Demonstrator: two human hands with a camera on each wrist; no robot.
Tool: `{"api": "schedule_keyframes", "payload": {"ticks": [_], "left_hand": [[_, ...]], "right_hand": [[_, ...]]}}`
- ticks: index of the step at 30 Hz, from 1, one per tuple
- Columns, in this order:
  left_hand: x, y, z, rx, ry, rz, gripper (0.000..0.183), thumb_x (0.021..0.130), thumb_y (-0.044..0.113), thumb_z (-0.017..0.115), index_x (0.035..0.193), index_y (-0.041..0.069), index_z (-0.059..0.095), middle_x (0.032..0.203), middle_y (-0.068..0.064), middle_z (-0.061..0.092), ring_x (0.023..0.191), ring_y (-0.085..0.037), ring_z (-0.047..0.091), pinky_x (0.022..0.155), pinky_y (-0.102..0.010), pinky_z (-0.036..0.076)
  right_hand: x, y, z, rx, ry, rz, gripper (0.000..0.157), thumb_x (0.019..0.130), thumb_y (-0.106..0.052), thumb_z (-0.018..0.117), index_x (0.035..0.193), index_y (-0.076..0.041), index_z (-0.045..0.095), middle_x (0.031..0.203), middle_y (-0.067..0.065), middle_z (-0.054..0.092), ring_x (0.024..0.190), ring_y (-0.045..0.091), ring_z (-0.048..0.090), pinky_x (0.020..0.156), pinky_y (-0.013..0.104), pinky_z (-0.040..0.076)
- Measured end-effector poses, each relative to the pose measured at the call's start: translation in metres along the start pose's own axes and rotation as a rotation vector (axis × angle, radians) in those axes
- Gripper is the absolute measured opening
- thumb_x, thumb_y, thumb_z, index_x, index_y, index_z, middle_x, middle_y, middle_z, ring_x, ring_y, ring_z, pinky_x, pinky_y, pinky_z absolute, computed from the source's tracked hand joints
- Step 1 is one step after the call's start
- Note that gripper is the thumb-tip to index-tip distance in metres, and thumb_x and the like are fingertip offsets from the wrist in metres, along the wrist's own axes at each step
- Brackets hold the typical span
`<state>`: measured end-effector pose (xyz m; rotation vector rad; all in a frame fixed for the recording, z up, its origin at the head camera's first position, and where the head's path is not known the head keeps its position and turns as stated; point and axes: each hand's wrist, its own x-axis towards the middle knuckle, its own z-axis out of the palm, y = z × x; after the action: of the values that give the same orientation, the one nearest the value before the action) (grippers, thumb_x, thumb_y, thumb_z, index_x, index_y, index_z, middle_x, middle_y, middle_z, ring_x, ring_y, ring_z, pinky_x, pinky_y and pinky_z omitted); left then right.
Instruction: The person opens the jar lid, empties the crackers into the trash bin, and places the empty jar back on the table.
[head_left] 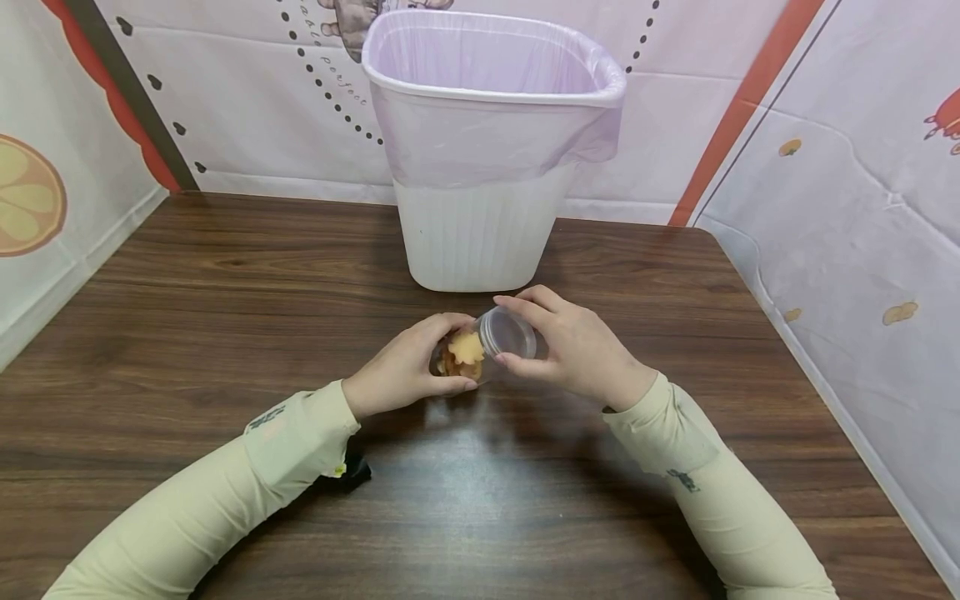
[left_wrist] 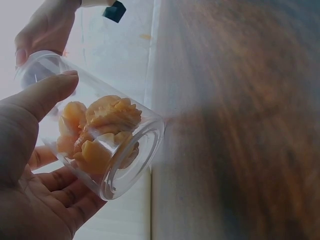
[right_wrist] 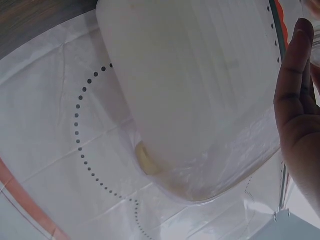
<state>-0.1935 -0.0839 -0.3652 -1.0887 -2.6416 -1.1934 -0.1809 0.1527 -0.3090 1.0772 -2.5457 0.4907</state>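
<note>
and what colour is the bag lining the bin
Pale purple; the bag shows best in the head view, draped over the bin.

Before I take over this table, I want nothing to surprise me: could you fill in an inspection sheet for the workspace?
Surface: brown wood-grain table.
Job's things: clear jar, tilted, with yellow-orange pieces inside; whether a lid is loose, cannot tell.
Clutter: small black object by the left cuff; what it is, cannot tell.
Left hand: grips the jar's body.
Right hand: grips the jar's other end.
Cables: nothing seen.
Surroundings: white bin with purple liner standing beyond the hands; printed sheets around the table.
</note>
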Motion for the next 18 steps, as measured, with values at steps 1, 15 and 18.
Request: {"api": "schedule_keyframes", "payload": {"ticks": [1,15,18], "left_hand": [[0.0002,0.0,-0.0001,-0.001,-0.001,0.001,0.066,0.077,0.025,0.082,0.131,0.007,0.05,0.122,-0.004,0.059,0.103,-0.015,0.056,0.09,-0.037,0.048],[0.0003,0.0002,-0.0002,0.002,-0.009,0.002,0.066,0.077,0.025,0.082,0.131,0.006,0.05,0.121,-0.004,0.059,0.103,-0.015,0.056,0.09,-0.036,0.048],[0.0001,0.0001,0.0001,-0.004,-0.006,0.006,0.066,0.076,0.024,0.082,0.131,0.006,0.05,0.121,-0.005,0.059,0.103,-0.016,0.057,0.091,-0.038,0.049]], "right_hand": [[0.0002,0.0003,-0.0004,0.0,-0.002,-0.005,0.056,0.08,-0.034,0.074,0.128,-0.008,0.06,0.112,0.007,0.061,0.08,0.018,0.063,0.068,0.031,0.053],[0.0008,0.0023,-0.0053,0.023,-0.051,-0.047,0.058,0.08,-0.029,0.072,0.134,-0.011,0.056,0.118,0.005,0.059,0.089,0.014,0.062,0.075,0.029,0.053],[0.0003,0.0026,-0.0059,0.028,-0.063,-0.052,0.06,0.08,-0.028,0.072,0.135,-0.012,0.055,0.119,0.005,0.058,0.089,0.014,0.061,0.075,0.029,0.053]]}}
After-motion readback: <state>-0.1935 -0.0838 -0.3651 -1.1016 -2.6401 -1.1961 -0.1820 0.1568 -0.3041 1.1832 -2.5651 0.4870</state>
